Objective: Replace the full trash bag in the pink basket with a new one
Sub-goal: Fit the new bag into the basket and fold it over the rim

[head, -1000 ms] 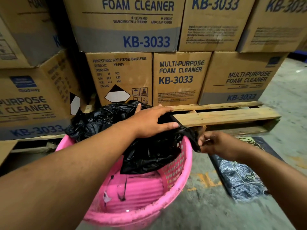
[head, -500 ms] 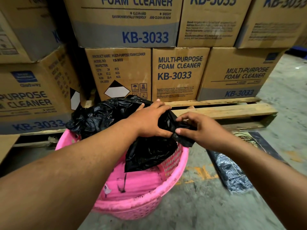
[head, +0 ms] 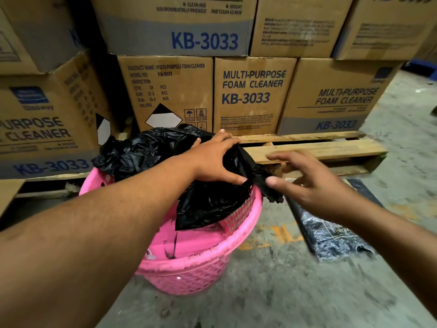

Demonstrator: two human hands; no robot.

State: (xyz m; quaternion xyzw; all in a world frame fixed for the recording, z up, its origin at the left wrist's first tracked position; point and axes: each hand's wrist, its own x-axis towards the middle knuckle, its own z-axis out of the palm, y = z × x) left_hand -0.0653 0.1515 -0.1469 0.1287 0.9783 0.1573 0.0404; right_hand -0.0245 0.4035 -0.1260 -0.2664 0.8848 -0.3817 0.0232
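Location type: warehouse or stockroom. Indicators: brown corrugated cardboard cartons (head: 253, 95) printed "MULTI-PURPOSE FOAM CLEANER KB-3033", stacked in tiers across the far side; a bare wooden pallet (head: 314, 152) supporting the right-hand stack; a rough, stained grey concrete floor (head: 295, 287) in the near and right area.

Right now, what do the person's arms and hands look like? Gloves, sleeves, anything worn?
Both bare. The left hand and right hand have no gloves, rings or watch showing. Both forearms are uncovered to the frame edge, with no sleeve or cuff in view. The right hand is blurred, so fine detail is unclear.
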